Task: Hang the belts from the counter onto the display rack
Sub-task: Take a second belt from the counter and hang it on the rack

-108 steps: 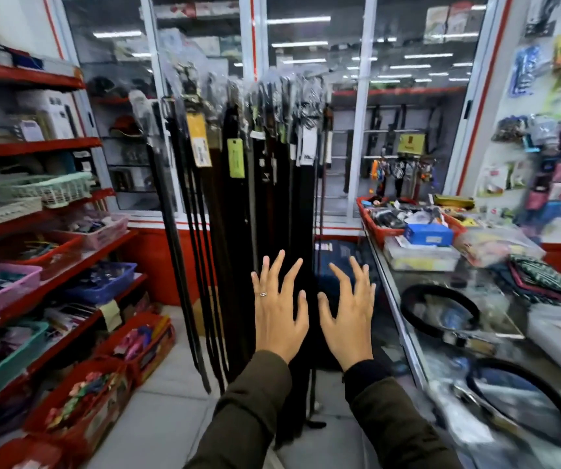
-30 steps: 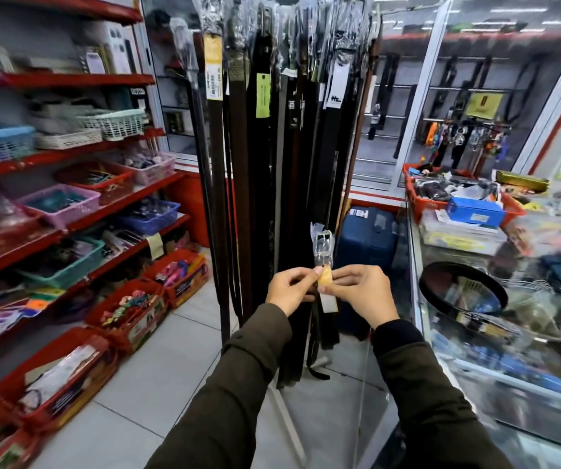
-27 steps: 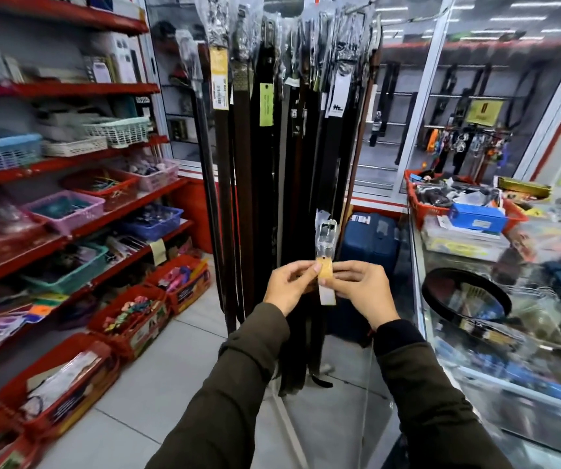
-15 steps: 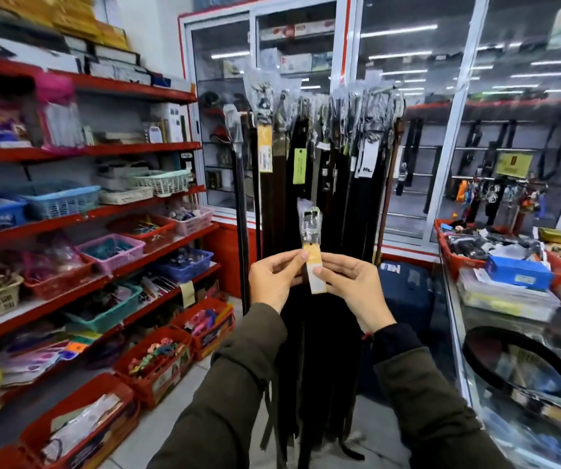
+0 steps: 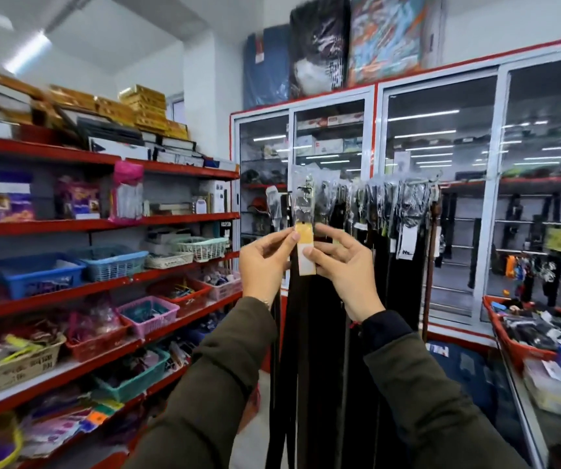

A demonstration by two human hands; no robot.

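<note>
I hold one black belt (image 5: 304, 316) upright by its top end, which carries a yellow-and-white tag and a buckle in a clear plastic sleeve. My left hand (image 5: 265, 265) pinches the tag from the left and my right hand (image 5: 345, 270) pinches it from the right. The buckle end reaches up to the level of the display rack (image 5: 421, 181), just left of the row of hanging belts (image 5: 384, 238) in plastic wraps. The strap hangs straight down between my forearms.
Red shelves (image 5: 103, 225) with baskets of small goods line the left wall. Glass-door cabinets (image 5: 441, 198) stand behind the rack. A glass counter (image 5: 526, 411) with a red basket (image 5: 516, 350) is at the right. A tiled floor lies below.
Both hands have raised the belt's tagged end from waist height up to the rack's top level. My view has tilted upward, so the counter has slid to the lower right.
</note>
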